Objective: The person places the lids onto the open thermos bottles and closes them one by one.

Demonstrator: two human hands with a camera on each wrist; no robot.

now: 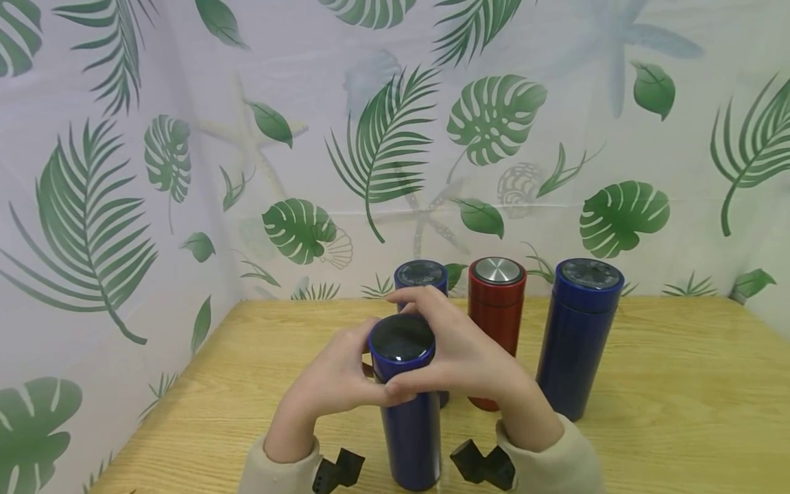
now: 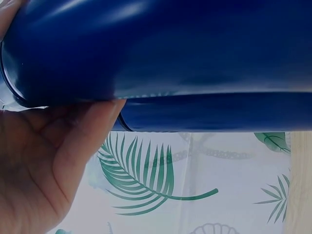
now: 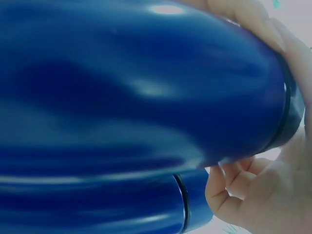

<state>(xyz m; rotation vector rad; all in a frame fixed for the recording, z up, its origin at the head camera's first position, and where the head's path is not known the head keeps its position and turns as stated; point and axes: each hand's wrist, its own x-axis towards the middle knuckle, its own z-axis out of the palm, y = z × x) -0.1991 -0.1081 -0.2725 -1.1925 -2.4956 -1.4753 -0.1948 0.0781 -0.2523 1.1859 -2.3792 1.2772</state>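
A blue thermos flask with a glossy black lid top stands upright near the front of the table. My left hand curls round its upper end from the left. From the right, my right hand grips the same end, thumb across the front near the left thumb. In the left wrist view the flask fills the upper part, with left fingers against its side. The right wrist view has the flask large, the right hand's fingers bent at the lid end.
Behind stand another blue flask, partly hidden by my right hand, a red flask with a silvery lid, and a blue flask to the right. The wooden table meets a leaf-patterned cloth at the back.
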